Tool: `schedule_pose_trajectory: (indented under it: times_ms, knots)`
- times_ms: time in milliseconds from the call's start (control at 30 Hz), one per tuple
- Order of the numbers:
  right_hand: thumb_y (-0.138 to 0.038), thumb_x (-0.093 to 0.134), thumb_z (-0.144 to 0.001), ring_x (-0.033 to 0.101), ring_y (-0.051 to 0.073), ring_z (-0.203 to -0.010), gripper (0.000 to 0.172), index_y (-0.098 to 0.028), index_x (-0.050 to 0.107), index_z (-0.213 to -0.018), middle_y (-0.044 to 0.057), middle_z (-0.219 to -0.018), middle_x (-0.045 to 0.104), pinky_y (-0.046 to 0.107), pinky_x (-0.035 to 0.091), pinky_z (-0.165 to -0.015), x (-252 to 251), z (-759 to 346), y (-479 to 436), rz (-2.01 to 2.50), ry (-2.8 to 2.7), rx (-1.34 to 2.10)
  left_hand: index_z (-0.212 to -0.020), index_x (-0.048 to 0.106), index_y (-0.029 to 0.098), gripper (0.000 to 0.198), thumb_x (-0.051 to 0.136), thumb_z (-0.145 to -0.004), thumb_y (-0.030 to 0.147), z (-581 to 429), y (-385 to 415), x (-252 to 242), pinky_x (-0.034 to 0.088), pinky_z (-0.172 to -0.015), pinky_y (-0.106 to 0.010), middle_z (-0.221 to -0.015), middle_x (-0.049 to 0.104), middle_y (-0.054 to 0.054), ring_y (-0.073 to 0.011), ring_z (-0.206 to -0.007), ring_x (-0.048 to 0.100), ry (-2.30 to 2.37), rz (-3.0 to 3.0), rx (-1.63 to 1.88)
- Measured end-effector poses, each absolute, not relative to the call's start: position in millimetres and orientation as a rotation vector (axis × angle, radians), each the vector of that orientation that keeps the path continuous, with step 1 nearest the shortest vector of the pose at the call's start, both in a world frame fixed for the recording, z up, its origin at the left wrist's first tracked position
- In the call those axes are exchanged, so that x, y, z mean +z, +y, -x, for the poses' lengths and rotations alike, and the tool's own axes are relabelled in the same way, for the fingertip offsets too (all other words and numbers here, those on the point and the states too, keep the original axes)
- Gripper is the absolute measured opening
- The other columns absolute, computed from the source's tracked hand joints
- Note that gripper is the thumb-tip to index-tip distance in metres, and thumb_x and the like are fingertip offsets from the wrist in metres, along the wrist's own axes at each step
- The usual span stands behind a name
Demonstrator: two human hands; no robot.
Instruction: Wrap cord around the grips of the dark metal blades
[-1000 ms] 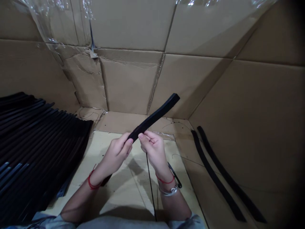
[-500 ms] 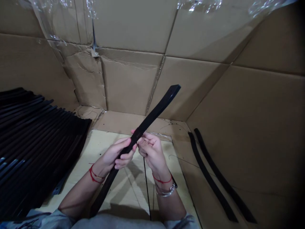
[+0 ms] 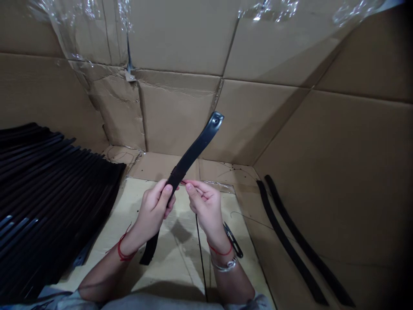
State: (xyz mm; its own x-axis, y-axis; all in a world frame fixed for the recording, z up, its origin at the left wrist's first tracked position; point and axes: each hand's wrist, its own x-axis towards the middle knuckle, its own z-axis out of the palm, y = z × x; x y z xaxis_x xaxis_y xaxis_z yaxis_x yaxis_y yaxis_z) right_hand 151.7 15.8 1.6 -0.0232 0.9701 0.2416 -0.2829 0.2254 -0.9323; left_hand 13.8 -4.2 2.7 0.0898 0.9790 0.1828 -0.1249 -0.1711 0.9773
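My left hand (image 3: 156,204) is wrapped round a long curved black strip (image 3: 190,155), thumb on its upper face. The strip slants up to the right; its far end is glossy with a small hole, and its near end hangs below my wrist. Across it, just above my fingers, runs a raised band or seam. My right hand (image 3: 204,204) is closed in a pinch beside the strip's right edge. A thin dark bit shows at those fingertips, too small to name. Beside my right wrist lies a small dark tool like thread snips (image 3: 232,241).
Many black strips (image 3: 58,206) are piled on the left. Two more curved strips (image 3: 290,245) lie at right against the cardboard wall (image 3: 355,172). A pale board (image 3: 129,211) with a dark line lies under my hands. Loose threads and clear film are around.
The strip has turned, so its glossy end face with the hole shows, and it has come lower and left. My left hand has shifted its grip; the snips now show beside my right wrist.
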Motion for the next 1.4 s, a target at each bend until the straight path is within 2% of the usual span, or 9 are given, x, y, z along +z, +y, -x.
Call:
schedule_pose_trajectory:
  times_ms: [233,367,467,600,733,933,1033,1133,1400]
  knots:
    - [-0.044,0.075,-0.074,0.025,0.004,-0.039,0.036,-0.016,0.073,-0.096,-0.005,-0.050,0.049,0.019,0.017,-0.036,1,-156,13,0.602,-1.325,1.427,-0.075,0.051,0.018,0.044,0.040,-0.090,0.057,0,13,-9,0.021,-0.025,-0.017,-0.038,0.031,0.010,-0.0051,-0.024,0.019,0.253,-1.020,0.539]
    - [-0.042,0.072,-0.078,0.031,0.006,-0.043,0.030,-0.014,0.067,-0.069,-0.004,-0.051,0.049,0.020,0.021,-0.038,4,-153,17,0.780,-1.263,1.136,-0.084,0.051,0.017,0.040,0.043,-0.092,0.055,-9,12,-7,0.041,-0.044,-0.018,-0.056,0.054,0.003,-0.0081,-0.043,0.049,0.622,-1.359,0.882]
    - [-0.040,0.073,-0.078,0.021,0.004,-0.042,0.032,-0.014,0.062,-0.063,-0.008,-0.049,0.035,0.020,0.013,-0.037,5,-153,20,0.817,-1.184,1.135,-0.092,0.050,0.018,0.031,0.046,-0.093,0.048,-14,4,1,0.038,-0.043,-0.017,-0.059,0.053,0.005,-0.0071,-0.043,0.048,0.890,-1.499,1.080]
    - [-0.035,0.074,-0.078,0.011,0.003,-0.040,0.024,-0.014,0.065,-0.070,-0.012,-0.049,0.020,0.019,0.008,-0.037,8,-164,16,0.658,-1.151,1.484,-0.096,0.050,0.018,0.028,0.045,-0.095,0.045,-10,-1,3,0.036,-0.037,-0.015,-0.057,0.054,0.005,-0.0061,-0.038,0.047,0.652,-1.359,0.927]
    - [-0.043,0.074,-0.076,0.012,0.002,-0.038,0.041,-0.012,0.070,-0.104,-0.009,-0.046,0.040,0.019,0.007,-0.036,9,-173,12,0.494,-1.209,1.701,-0.094,0.047,0.020,0.029,0.042,-0.095,0.048,-9,2,-10,0.033,-0.030,-0.016,-0.049,0.048,0.008,-0.0056,-0.028,0.036,0.236,-1.095,0.782]
    - [-0.038,0.078,-0.072,0.016,0.002,-0.040,0.034,-0.012,0.071,-0.092,-0.005,-0.054,0.048,0.019,0.008,-0.036,4,-159,18,0.760,-1.072,1.299,-0.110,0.050,0.017,0.038,0.049,-0.091,0.050,-20,10,-15,0.040,-0.052,-0.022,-0.071,0.058,0.000,-0.0113,-0.055,0.051,0.726,-1.565,0.985]
    - [-0.038,0.080,-0.071,0.015,0.002,-0.042,0.035,-0.012,0.071,-0.093,-0.006,-0.055,0.046,0.018,0.008,-0.037,5,-156,19,0.775,-1.041,1.292,-0.101,0.053,0.017,0.028,0.054,-0.090,0.043,-23,8,-13,0.034,-0.055,-0.022,-0.068,0.050,0.002,-0.0116,-0.059,0.044,1.045,-1.733,1.210]
    - [-0.040,0.076,-0.074,0.014,0.001,-0.040,0.032,-0.011,0.072,-0.089,-0.007,-0.050,0.045,0.018,0.008,-0.037,11,-161,10,0.702,-1.158,1.446,-0.089,0.051,0.017,0.033,0.046,-0.093,0.050,-19,3,-14,0.026,-0.044,-0.018,-0.060,0.039,0.006,-0.0069,-0.047,0.030,0.744,-1.515,1.032]
    - [-0.042,0.066,-0.085,0.051,0.010,-0.046,0.031,-0.014,0.070,-0.072,0.002,-0.054,0.064,0.021,0.037,-0.045,22,-164,-16,0.766,-1.387,1.157,-0.081,0.055,0.017,0.048,0.048,-0.085,0.064,-13,17,-29,0.024,-0.023,-0.014,-0.043,0.037,0.009,-0.0039,-0.025,0.022,-0.007,-0.889,0.513]
